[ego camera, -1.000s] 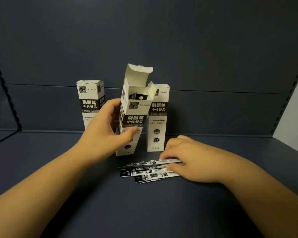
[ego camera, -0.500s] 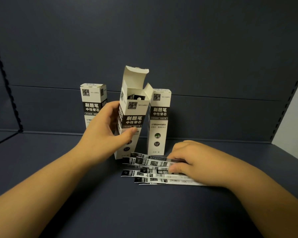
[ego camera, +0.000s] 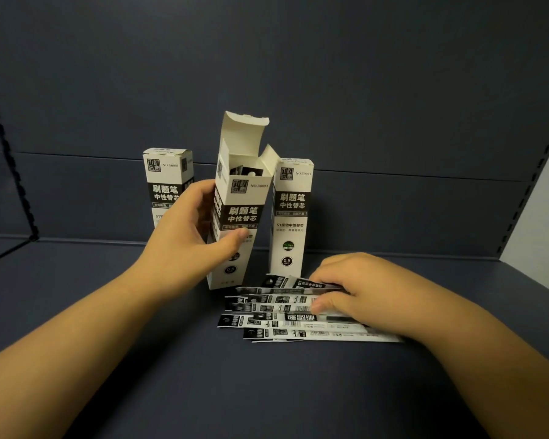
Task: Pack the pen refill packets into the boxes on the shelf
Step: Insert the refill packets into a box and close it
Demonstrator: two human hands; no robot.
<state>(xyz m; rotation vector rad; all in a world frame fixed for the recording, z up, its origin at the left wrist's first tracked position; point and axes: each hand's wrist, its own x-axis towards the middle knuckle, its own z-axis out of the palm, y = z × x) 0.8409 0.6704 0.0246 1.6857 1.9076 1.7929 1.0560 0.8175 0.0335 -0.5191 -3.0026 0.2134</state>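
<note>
A tall white-and-black refill box [ego camera: 240, 198] stands tilted on the dark shelf, top flap open, a packet end visible inside. My left hand [ego camera: 187, 242] grips it around the middle, thumb on the front. Several flat black-and-white refill packets [ego camera: 276, 315] lie fanned out in front of it. My right hand [ego camera: 358, 289] lies over their right ends, fingers and thumb pinching the upper packets. Two closed boxes stand behind: one at left [ego camera: 167, 182], partly hidden by my left hand, one at right [ego camera: 290, 217].
The dark blue shelf floor [ego camera: 267, 391] stretches toward me. The back panel [ego camera: 298, 74] rises right behind the boxes. A perforated upright [ego camera: 526, 185] and pale wall bound the right side; a black wire divider [ego camera: 10, 172] stands at the left.
My right hand has pulled the packets toward me and spread them, then slid its fingers around the upper ones. The left hand keeps holding the open box, now leaning slightly more.
</note>
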